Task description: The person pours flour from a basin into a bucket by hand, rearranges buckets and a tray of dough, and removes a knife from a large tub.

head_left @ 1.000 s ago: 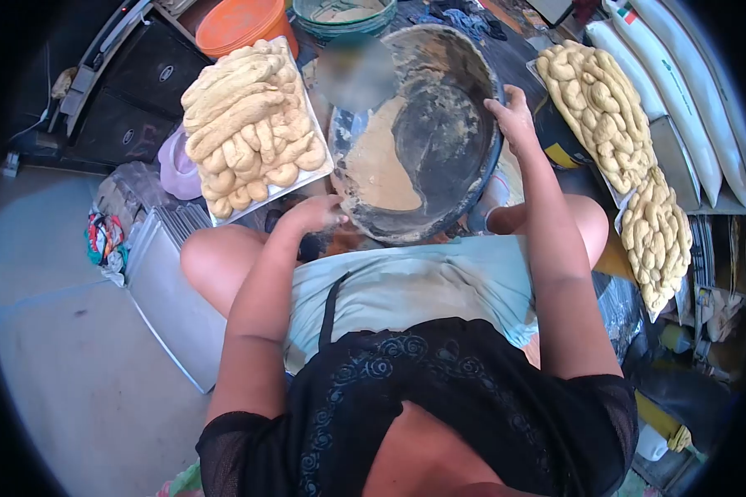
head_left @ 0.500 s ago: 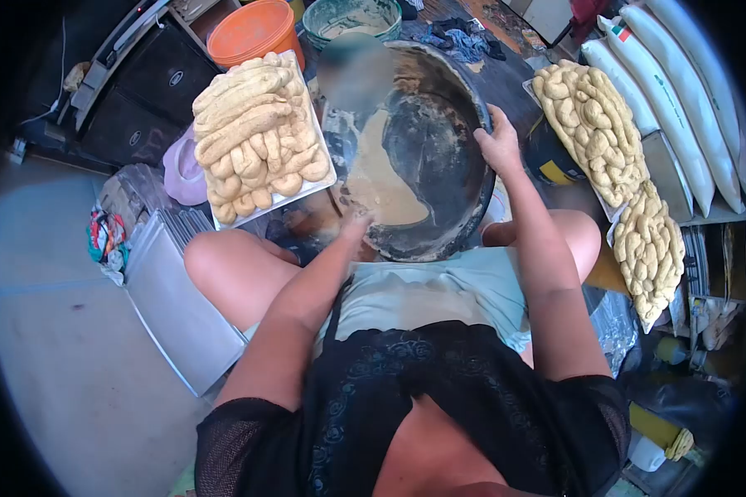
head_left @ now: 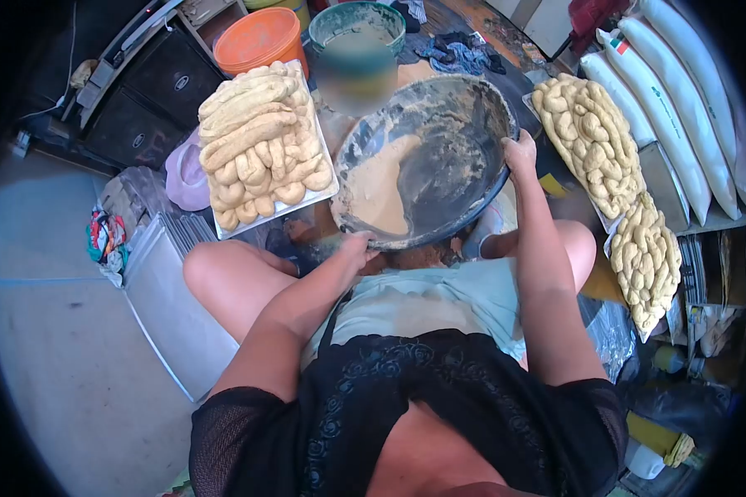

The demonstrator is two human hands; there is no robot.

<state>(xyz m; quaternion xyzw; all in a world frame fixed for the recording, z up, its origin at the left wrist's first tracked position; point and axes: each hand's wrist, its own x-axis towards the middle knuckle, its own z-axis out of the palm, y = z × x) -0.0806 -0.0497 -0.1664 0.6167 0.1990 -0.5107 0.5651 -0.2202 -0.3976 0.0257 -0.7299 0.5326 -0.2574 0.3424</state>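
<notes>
A wide black basin (head_left: 452,178) is held up in front of my lap, tilted down to the left. Pale tan powder (head_left: 381,184), like flour, lies heaped on its left side, and residue coats the inner wall. My left hand (head_left: 359,246) is closed around the near-left rim, with the fingertips hidden beneath. On the right side, my right hand (head_left: 520,154) grips the rim with the thumb on top. Just left of the basin stands a white tray (head_left: 327,170) stacked with twisted dough loaves (head_left: 257,141).
Beyond the basin are an orange bucket (head_left: 259,41) and a green tub (head_left: 356,21). More braided dough (head_left: 593,141) lies on trays at right, beside white sacks (head_left: 671,99). Metal sheets (head_left: 178,315) lean at left. A blurred patch (head_left: 355,74) hides part of the background.
The basin has shifted slightly right and towards me, and it tips differently. The powder has moved within it. Both hands stay on the rim, and the view has shifted a little.
</notes>
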